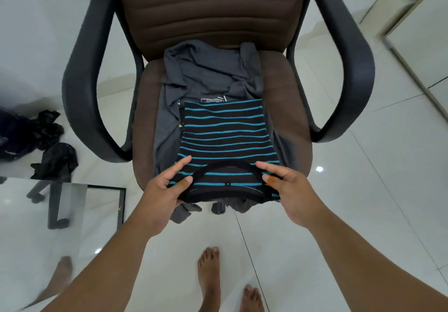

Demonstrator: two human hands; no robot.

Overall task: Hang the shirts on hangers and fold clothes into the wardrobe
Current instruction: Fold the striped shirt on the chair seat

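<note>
With left hand [167, 185] and right hand [288, 190] each pinching the striped shirt [225, 137] at its collar, lifting unevenly could undo the fold.

**Two labels, little of it legible**

A black rectangular tag with a white border [212, 100] lies on the grey garment [206, 74] on the chair seat, seen upside down; its white capitals appear to end in "SANTARA", the first letters too blurred to tell. Inside the neckline of the black shirt with blue stripes [225, 132] sits a tiny white size mark [228, 183], too small to read with certainty
</note>
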